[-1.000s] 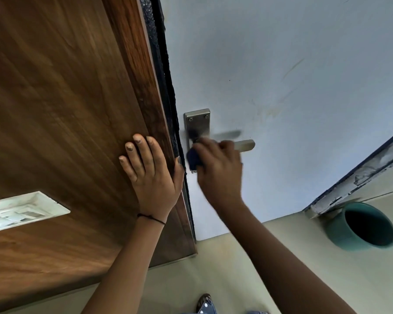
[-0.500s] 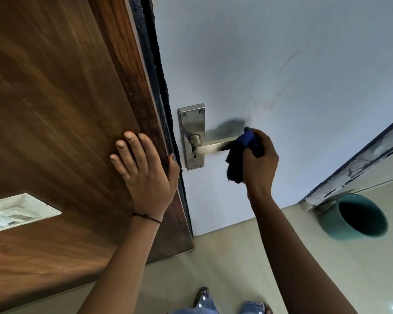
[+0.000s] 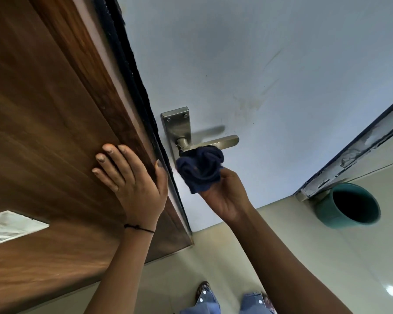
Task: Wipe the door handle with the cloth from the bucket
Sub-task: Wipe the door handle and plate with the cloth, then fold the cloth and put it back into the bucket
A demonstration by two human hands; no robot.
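A brushed-metal lever door handle (image 3: 225,141) on its backplate (image 3: 177,128) sticks out from the pale blue door face. My right hand (image 3: 225,193) is below the lever, palm up, and grips a bunched dark blue cloth (image 3: 200,169). The cloth presses against the underside of the lever near its pivot. My left hand (image 3: 132,180) lies flat with spread fingers on the brown wooden door panel (image 3: 43,132), thumb hooked over the door's edge. The teal bucket (image 3: 352,206) stands on the floor at the right.
The pale door face (image 3: 259,64) fills the upper right. A dark frame strip (image 3: 361,143) runs down to the bucket. The beige tiled floor (image 3: 213,257) lies below, with my feet (image 3: 204,291) at the bottom edge. A white inset panel (image 3: 7,225) sits in the wood at the left.
My right hand has slid the cloth from the lever's outer end back toward the pivot and turned palm up beneath it. The left hand stays on the wood.
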